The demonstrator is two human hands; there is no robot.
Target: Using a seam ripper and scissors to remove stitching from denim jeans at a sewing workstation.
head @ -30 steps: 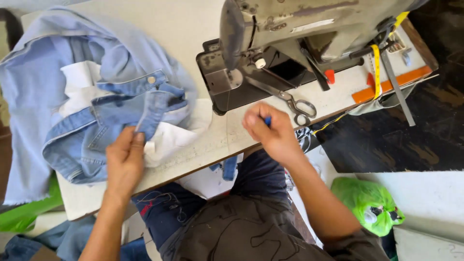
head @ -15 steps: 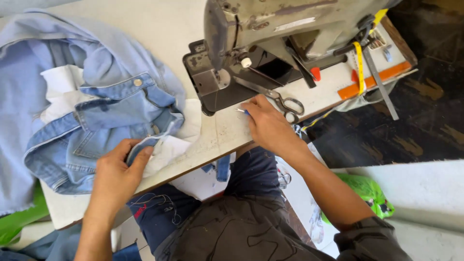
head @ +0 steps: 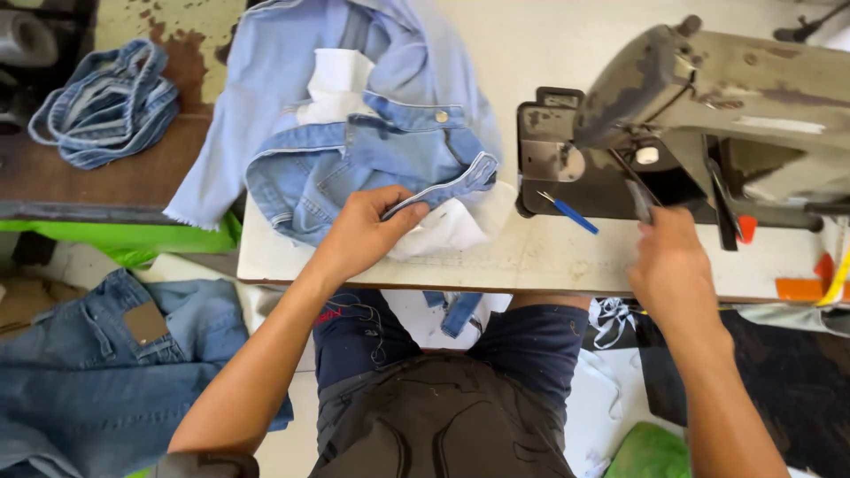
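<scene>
Across the table (head: 531, 257) I see my left hand (head: 359, 235) pinching the denim (head: 372, 164) edge, my right hand (head: 670, 261) closed on scissors (head: 639, 199); cloth could snag.

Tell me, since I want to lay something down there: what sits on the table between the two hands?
In the head view, between the left hand gripping the denim garment and the right hand lie white fabric, a blue pen and bare table.
</scene>
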